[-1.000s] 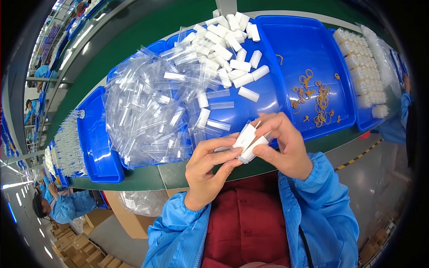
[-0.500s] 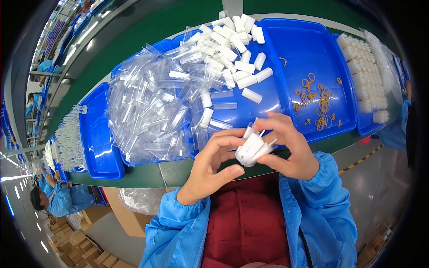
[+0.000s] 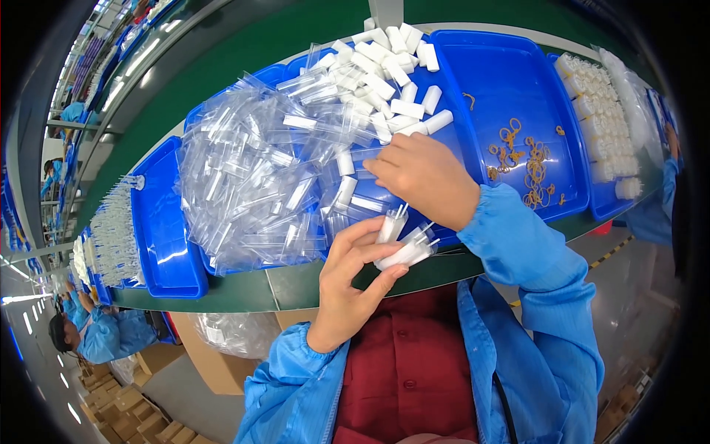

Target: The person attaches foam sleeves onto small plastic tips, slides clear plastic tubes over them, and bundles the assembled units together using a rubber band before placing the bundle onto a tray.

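My left hand (image 3: 353,268) is closed around a small bundle of white blocks in clear plastic sleeves (image 3: 405,253). Thin pale rods stick out of the bundle's far end. Beyond it, my right hand (image 3: 421,177) reaches over the blue tray (image 3: 457,159), with its fingers bent together and pointing left. Its fingertips are at the clear sleeves, close to the loose white blocks (image 3: 407,109), and what they pinch, if anything, is hidden. To the left lies a large heap of clear plastic sleeves (image 3: 248,177), some with white pieces among them.
A blue tray with tan rubber bands (image 3: 536,174) stands to the right. Past it are stacked white parts (image 3: 597,122) and a clear bag. On the left are another blue tray (image 3: 170,255) and many thin translucent pieces (image 3: 117,229). Cardboard boxes (image 3: 133,407) and a co-worker (image 3: 111,333) are at lower left.
My right hand has left the bundle and moved up and left over the tray. My left hand keeps hold of the bundle alone, which now sits with its pieces more spread.
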Tool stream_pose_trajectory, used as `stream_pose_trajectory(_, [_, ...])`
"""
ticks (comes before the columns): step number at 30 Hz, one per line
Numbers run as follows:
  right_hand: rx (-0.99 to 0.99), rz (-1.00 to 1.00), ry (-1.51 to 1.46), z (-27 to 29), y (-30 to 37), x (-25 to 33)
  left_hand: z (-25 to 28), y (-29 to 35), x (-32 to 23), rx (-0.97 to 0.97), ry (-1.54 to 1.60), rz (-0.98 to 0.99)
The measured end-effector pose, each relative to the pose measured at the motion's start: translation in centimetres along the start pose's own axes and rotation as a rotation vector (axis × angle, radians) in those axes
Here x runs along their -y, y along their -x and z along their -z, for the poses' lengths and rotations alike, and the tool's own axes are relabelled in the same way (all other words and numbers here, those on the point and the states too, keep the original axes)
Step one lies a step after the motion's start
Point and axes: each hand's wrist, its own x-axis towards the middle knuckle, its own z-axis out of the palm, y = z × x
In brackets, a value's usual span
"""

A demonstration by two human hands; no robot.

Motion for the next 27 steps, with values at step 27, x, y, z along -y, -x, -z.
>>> stream_pose_trajectory(27, [-0.398,-0.670,-1.139,3.2,5.3,5.0,-1.1,-1.9,0.9,-0.065,0.289,-0.010])
